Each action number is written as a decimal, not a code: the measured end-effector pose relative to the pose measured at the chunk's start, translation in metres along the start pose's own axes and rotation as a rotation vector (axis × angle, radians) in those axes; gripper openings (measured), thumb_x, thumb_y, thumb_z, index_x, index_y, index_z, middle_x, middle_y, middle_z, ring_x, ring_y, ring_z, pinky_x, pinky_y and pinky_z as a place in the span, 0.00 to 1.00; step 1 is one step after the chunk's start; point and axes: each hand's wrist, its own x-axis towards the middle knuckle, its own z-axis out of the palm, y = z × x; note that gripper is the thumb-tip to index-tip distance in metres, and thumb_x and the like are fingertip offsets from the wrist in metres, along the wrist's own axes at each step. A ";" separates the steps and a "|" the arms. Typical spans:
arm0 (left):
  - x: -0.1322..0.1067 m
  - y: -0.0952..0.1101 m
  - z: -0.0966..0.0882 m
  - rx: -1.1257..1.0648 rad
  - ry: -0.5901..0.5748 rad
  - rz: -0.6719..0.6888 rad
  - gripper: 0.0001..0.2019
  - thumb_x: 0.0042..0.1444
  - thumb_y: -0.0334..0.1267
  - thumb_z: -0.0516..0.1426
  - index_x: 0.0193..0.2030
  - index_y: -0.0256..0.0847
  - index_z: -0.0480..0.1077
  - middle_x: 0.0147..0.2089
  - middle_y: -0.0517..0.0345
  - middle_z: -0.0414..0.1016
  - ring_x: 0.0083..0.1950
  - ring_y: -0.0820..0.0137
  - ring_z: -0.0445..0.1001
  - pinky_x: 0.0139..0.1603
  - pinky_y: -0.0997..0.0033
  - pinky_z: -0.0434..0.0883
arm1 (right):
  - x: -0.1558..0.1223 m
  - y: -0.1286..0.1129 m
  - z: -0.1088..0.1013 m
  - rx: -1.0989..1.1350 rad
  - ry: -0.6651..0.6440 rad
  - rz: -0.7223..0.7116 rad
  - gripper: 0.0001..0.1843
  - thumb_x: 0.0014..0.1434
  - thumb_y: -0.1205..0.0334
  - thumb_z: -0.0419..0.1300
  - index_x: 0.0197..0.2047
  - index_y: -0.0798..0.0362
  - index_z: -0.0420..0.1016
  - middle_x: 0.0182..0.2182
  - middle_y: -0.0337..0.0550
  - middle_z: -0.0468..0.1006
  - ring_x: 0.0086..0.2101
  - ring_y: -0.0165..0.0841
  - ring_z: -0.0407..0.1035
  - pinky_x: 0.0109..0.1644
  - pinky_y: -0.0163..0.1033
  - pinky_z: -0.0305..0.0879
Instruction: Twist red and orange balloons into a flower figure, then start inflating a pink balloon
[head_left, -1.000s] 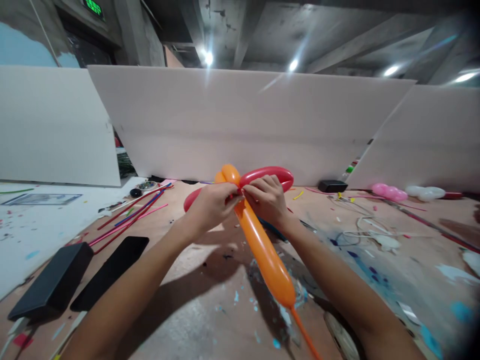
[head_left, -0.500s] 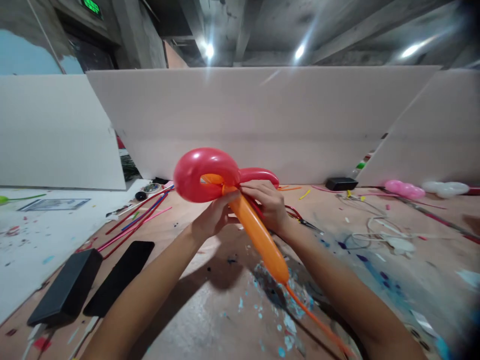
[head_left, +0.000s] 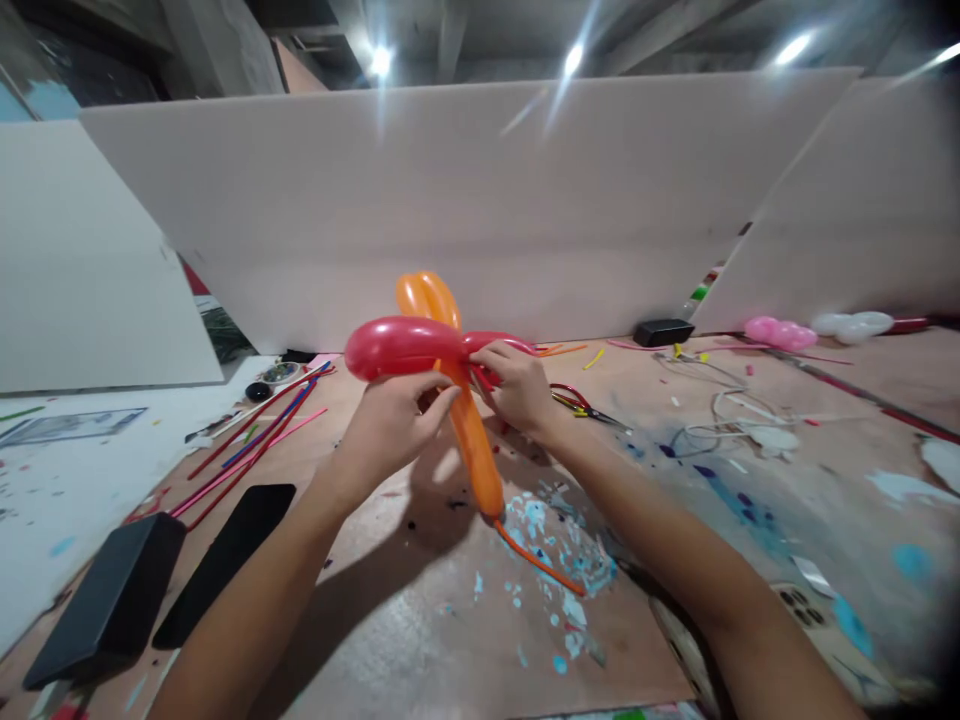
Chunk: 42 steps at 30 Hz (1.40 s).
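Both my hands hold a twisted balloon figure above the table. My left hand (head_left: 390,425) is closed around the joint where a long orange balloon (head_left: 474,450) meets a red balloon (head_left: 401,346). My right hand (head_left: 516,385) pinches the same joint from the right, over the red balloon's other lobe. Two short orange loops stick up above the red lobes. The orange balloon's thin uninflated tail trails down towards the table surface.
Uninflated balloon sticks (head_left: 255,440) in red, pink and blue lie to the left. A dark phone (head_left: 225,560) and a black box (head_left: 105,600) sit near left. Scissors (head_left: 581,405) lie right of my hands. Pink balloons (head_left: 780,332) and white balloons rest far right. White boards (head_left: 480,200) wall the table.
The balloon figure was turned: the red loop that stood up half a second ago now lies flat sideways, and the orange loops point upward. The orange tail swung nearer the table.
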 end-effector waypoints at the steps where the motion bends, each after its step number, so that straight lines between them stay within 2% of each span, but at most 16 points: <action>1: -0.001 0.005 -0.002 -0.044 0.051 0.038 0.10 0.62 0.38 0.57 0.45 0.38 0.77 0.38 0.53 0.81 0.32 0.70 0.76 0.34 0.71 0.72 | 0.000 -0.005 -0.002 0.033 -0.018 0.014 0.09 0.60 0.70 0.59 0.40 0.55 0.80 0.38 0.48 0.82 0.36 0.35 0.75 0.40 0.38 0.68; 4: 0.001 0.004 0.005 -0.053 0.074 0.092 0.21 0.56 0.31 0.62 0.57 0.37 0.71 0.50 0.48 0.80 0.39 0.68 0.79 0.40 0.69 0.74 | 0.004 -0.026 -0.014 0.245 -0.045 0.121 0.06 0.61 0.67 0.61 0.37 0.54 0.81 0.33 0.43 0.82 0.31 0.31 0.74 0.37 0.36 0.67; 9: 0.008 -0.020 0.028 -0.143 -0.053 0.045 0.08 0.62 0.32 0.56 0.41 0.38 0.79 0.34 0.55 0.81 0.33 0.70 0.77 0.38 0.70 0.72 | 0.014 -0.052 -0.032 0.499 -0.175 0.212 0.08 0.62 0.65 0.59 0.34 0.55 0.79 0.30 0.41 0.81 0.31 0.30 0.74 0.38 0.35 0.68; 11: 0.009 -0.026 0.033 -0.182 -0.124 0.012 0.08 0.61 0.33 0.57 0.41 0.38 0.79 0.35 0.55 0.82 0.35 0.69 0.78 0.39 0.70 0.73 | 0.017 -0.046 -0.036 0.525 -0.242 0.231 0.08 0.61 0.64 0.59 0.33 0.55 0.78 0.29 0.40 0.80 0.31 0.30 0.73 0.38 0.35 0.68; 14: 0.008 -0.036 0.041 -0.146 -0.225 -0.029 0.11 0.59 0.32 0.58 0.47 0.39 0.78 0.44 0.53 0.83 0.39 0.67 0.79 0.42 0.69 0.74 | 0.020 -0.009 -0.049 0.491 -0.274 0.318 0.11 0.62 0.58 0.58 0.34 0.55 0.78 0.30 0.42 0.80 0.31 0.31 0.73 0.37 0.36 0.68; 17: 0.008 -0.048 0.050 -0.068 -0.220 -0.041 0.14 0.59 0.32 0.56 0.50 0.39 0.77 0.49 0.51 0.81 0.44 0.66 0.79 0.47 0.67 0.74 | 0.014 0.055 -0.074 0.364 -0.194 0.507 0.14 0.64 0.55 0.55 0.42 0.55 0.77 0.32 0.46 0.81 0.32 0.33 0.74 0.39 0.38 0.70; 19: 0.008 -0.054 0.056 0.006 -0.207 -0.017 0.17 0.59 0.32 0.57 0.54 0.39 0.76 0.52 0.49 0.80 0.48 0.64 0.78 0.51 0.65 0.73 | 0.000 0.100 -0.088 0.077 -0.202 0.629 0.16 0.65 0.58 0.52 0.47 0.56 0.77 0.37 0.50 0.82 0.36 0.35 0.75 0.42 0.39 0.70; 20: 0.008 -0.055 0.060 0.045 -0.210 -0.001 0.18 0.58 0.33 0.58 0.55 0.39 0.75 0.53 0.49 0.79 0.51 0.63 0.77 0.53 0.64 0.72 | -0.010 0.120 -0.091 -0.126 -0.278 0.685 0.17 0.65 0.58 0.52 0.49 0.57 0.77 0.41 0.52 0.82 0.39 0.37 0.76 0.44 0.39 0.69; 22: 0.008 -0.052 0.066 0.117 -0.248 0.041 0.19 0.57 0.37 0.61 0.57 0.40 0.73 0.56 0.49 0.77 0.54 0.60 0.76 0.54 0.62 0.72 | -0.034 0.151 -0.089 -0.344 -0.511 0.786 0.18 0.63 0.58 0.55 0.51 0.57 0.77 0.43 0.53 0.82 0.42 0.40 0.76 0.44 0.40 0.68; 25: 0.008 -0.043 0.078 0.261 -0.280 0.070 0.19 0.56 0.44 0.62 0.53 0.42 0.75 0.55 0.50 0.77 0.53 0.56 0.77 0.48 0.60 0.73 | -0.067 0.176 -0.068 -0.380 -0.695 0.843 0.18 0.56 0.54 0.65 0.43 0.59 0.81 0.37 0.56 0.82 0.38 0.43 0.76 0.40 0.40 0.67; 27: 0.010 -0.036 0.085 0.364 -0.276 0.070 0.16 0.56 0.45 0.61 0.49 0.42 0.75 0.50 0.50 0.79 0.48 0.55 0.78 0.41 0.61 0.73 | -0.080 0.183 -0.052 -0.402 -0.764 0.856 0.22 0.55 0.47 0.66 0.42 0.60 0.81 0.36 0.58 0.82 0.37 0.44 0.76 0.40 0.40 0.66; 29: 0.013 -0.034 0.091 0.428 -0.299 0.107 0.12 0.58 0.38 0.58 0.47 0.42 0.76 0.44 0.50 0.79 0.44 0.55 0.78 0.36 0.64 0.71 | -0.087 0.187 -0.042 -0.427 -0.798 0.859 0.28 0.57 0.42 0.62 0.45 0.61 0.80 0.37 0.60 0.82 0.38 0.44 0.76 0.40 0.40 0.65; 32: 0.017 -0.035 0.095 0.469 -0.373 0.226 0.15 0.58 0.27 0.52 0.46 0.40 0.77 0.40 0.48 0.78 0.42 0.57 0.78 0.34 0.66 0.69 | -0.089 0.190 -0.038 -0.451 -0.807 0.831 0.34 0.60 0.37 0.57 0.51 0.62 0.77 0.41 0.63 0.80 0.42 0.47 0.75 0.42 0.41 0.65; 35: 0.017 -0.038 0.094 0.492 -0.395 0.289 0.16 0.59 0.25 0.50 0.45 0.38 0.77 0.43 0.47 0.77 0.43 0.58 0.77 0.35 0.67 0.69 | -0.089 0.190 -0.039 -0.451 -0.784 0.765 0.33 0.63 0.38 0.55 0.56 0.58 0.75 0.49 0.63 0.77 0.48 0.46 0.73 0.46 0.40 0.63; 39: 0.019 -0.038 0.093 0.534 -0.449 0.335 0.17 0.65 0.31 0.50 0.54 0.44 0.75 0.48 0.46 0.76 0.44 0.58 0.78 0.36 0.66 0.70 | -0.088 0.186 -0.033 -0.419 -0.826 0.731 0.28 0.62 0.40 0.55 0.47 0.57 0.79 0.44 0.58 0.80 0.40 0.40 0.75 0.40 0.37 0.62; 42: 0.024 -0.035 0.094 0.598 -0.532 0.311 0.14 0.65 0.33 0.53 0.50 0.40 0.78 0.47 0.44 0.76 0.44 0.56 0.78 0.38 0.64 0.72 | -0.085 0.182 -0.026 -0.424 -0.862 0.736 0.25 0.58 0.43 0.61 0.40 0.59 0.80 0.38 0.58 0.82 0.35 0.40 0.74 0.35 0.37 0.61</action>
